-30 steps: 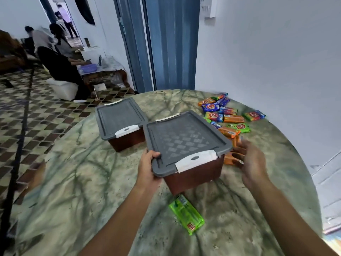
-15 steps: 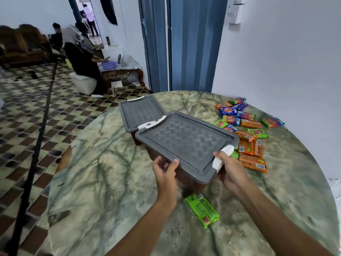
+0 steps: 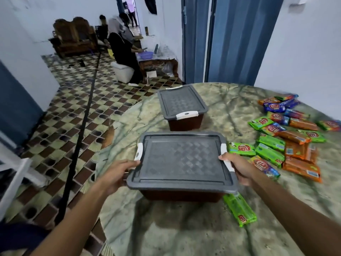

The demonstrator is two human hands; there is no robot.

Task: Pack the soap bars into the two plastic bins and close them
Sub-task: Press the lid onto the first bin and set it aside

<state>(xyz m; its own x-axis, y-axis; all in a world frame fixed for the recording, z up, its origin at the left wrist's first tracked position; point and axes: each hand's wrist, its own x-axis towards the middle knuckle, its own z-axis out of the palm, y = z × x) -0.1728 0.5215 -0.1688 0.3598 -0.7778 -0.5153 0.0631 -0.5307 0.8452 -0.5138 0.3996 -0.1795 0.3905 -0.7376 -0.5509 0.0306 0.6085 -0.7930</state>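
A brown plastic bin with a grey lid (image 3: 181,161) and white latches sits near me on the marbled table (image 3: 184,233). My left hand (image 3: 118,172) grips its left side at the latch, and my right hand (image 3: 238,167) grips the right latch side. A second closed bin (image 3: 181,105) stands farther back. Several wrapped soap bars (image 3: 287,137), green, orange and blue, lie scattered to the right. One green soap bar (image 3: 239,209) lies just by the near bin's front right corner.
The round table's left edge drops off to a patterned tile floor (image 3: 73,111). People sit at a low table (image 3: 156,61) far back by a blue door (image 3: 230,39). A white wall (image 3: 304,52) runs behind the soap pile.
The near bin has been turned so its latches face left and right, and it has shifted toward me, away from the far bin. Both hands now hold its latch sides.
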